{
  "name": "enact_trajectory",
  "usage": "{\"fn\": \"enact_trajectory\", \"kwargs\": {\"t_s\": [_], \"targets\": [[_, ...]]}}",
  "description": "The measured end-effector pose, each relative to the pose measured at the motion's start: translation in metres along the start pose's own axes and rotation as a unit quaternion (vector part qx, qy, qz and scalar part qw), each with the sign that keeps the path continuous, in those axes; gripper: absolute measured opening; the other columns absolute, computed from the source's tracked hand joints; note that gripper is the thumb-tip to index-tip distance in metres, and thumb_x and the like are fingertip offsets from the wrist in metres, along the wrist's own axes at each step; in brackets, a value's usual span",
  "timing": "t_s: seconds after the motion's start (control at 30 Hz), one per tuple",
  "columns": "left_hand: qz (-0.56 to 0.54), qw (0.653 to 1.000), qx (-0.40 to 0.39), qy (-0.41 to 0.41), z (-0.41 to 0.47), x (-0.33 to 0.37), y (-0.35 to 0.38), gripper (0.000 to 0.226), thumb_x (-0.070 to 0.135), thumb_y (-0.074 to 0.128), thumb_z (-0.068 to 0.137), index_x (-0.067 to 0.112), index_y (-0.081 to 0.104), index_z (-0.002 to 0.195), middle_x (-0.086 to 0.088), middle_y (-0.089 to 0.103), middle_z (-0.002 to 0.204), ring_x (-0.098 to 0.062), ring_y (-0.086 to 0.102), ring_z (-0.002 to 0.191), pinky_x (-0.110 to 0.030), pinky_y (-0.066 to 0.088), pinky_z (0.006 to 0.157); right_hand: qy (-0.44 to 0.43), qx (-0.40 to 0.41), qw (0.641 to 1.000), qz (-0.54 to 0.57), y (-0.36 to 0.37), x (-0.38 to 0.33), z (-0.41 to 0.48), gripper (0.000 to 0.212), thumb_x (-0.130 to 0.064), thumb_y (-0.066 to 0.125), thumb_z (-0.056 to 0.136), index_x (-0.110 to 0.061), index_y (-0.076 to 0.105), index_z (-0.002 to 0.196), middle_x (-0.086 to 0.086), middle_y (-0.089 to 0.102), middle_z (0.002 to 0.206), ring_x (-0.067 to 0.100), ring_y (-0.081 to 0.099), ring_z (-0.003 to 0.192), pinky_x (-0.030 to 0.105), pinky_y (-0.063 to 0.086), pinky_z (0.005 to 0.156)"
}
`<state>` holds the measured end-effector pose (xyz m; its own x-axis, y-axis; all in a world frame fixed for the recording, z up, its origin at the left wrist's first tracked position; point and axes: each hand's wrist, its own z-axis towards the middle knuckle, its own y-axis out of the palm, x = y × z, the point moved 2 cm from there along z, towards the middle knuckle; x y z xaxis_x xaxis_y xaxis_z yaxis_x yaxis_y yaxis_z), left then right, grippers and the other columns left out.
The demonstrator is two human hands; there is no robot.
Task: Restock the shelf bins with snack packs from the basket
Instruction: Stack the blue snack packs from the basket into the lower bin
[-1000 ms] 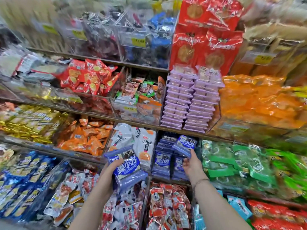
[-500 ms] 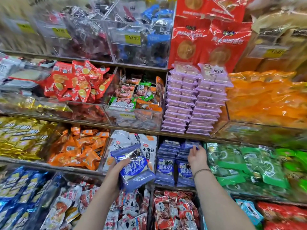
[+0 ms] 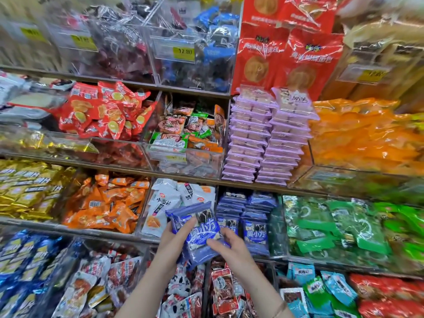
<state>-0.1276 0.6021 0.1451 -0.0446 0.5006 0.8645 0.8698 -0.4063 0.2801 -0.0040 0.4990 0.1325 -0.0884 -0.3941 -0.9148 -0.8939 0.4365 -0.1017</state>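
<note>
A small stack of blue snack packs [image 3: 197,232] is held in front of the shelf. My left hand [image 3: 174,239] grips the stack from the left, thumb lying across its face. My right hand [image 3: 230,246] holds its lower right corner, thumb on the front of the top pack. Just behind and to the right stands the clear shelf bin [image 3: 243,216] with two rows of the same blue packs. The basket is out of view.
White packs [image 3: 167,203] fill the bin to the left, green packs [image 3: 332,226] the one to the right. Purple stacks [image 3: 266,138] sit on the shelf above. Red and white packs [image 3: 220,292] lie in the lower bins under my arms.
My right hand has left the blue bin, where it put a pack down, and come back down-left onto the stack. My left hand has moved the stack right, closer to that bin.
</note>
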Motion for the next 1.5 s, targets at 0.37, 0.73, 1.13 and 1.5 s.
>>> {"fn": "enact_trajectory", "kwargs": {"t_s": [0.37, 0.73, 1.13, 1.5], "targets": [[-0.008, 0.995, 0.092, -0.049, 0.006, 0.003, -0.022, 0.054, 0.040, 0.074, 0.077, 0.025, 0.050, 0.123, 0.003, 0.069, 0.103, -0.022, 0.063, 0.096, -0.043, 0.053, 0.080, 0.106, 0.151, 0.934, 0.306, -0.044, 0.014, 0.055, 0.019, -0.023, 0.060, 0.091, -0.013, 0.053, 0.105, -0.001, 0.052, 0.058, 0.011, 0.049, 0.047, 0.024, 0.040, 0.046], [-0.035, 0.994, 0.092, -0.055, 0.014, 0.006, -0.024, 0.047, 0.031, 0.071, 0.082, 0.019, 0.054, 0.124, -0.005, 0.073, 0.103, -0.028, 0.066, 0.100, -0.050, 0.050, 0.093, 0.100, 0.157, 0.844, 0.502, -0.045, -0.022, 0.127, 0.038, -0.013, 0.053, 0.095, -0.005, 0.048, 0.132, 0.009, 0.048, 0.139, 0.018, 0.052, 0.122, 0.030, 0.039, 0.108], [-0.006, 0.996, 0.075, -0.054, 0.016, -0.002, -0.002, 0.017, 0.035, 0.069, 0.083, 0.031, 0.053, 0.089, 0.015, 0.071, 0.065, -0.014, 0.068, 0.067, -0.031, 0.051, 0.063, 0.047, -0.050, 0.995, 0.075, -0.003, -0.020, 0.035, 0.036, -0.045, 0.068, 0.080, -0.022, 0.062, 0.107, 0.003, 0.066, 0.107, 0.013, 0.065, 0.093, 0.024, 0.052, 0.074], [0.047, 0.995, 0.071, -0.054, 0.003, -0.004, 0.003, 0.058, 0.049, 0.067, 0.080, 0.018, 0.050, 0.126, -0.001, 0.065, 0.116, -0.017, 0.061, 0.092, -0.033, 0.048, 0.076, 0.006, -0.009, 0.999, 0.047, 0.001, 0.007, 0.014, 0.023, -0.030, 0.057, 0.092, -0.008, 0.065, 0.090, 0.001, 0.066, 0.079, 0.007, 0.065, 0.072, 0.018, 0.052, 0.069]]}}
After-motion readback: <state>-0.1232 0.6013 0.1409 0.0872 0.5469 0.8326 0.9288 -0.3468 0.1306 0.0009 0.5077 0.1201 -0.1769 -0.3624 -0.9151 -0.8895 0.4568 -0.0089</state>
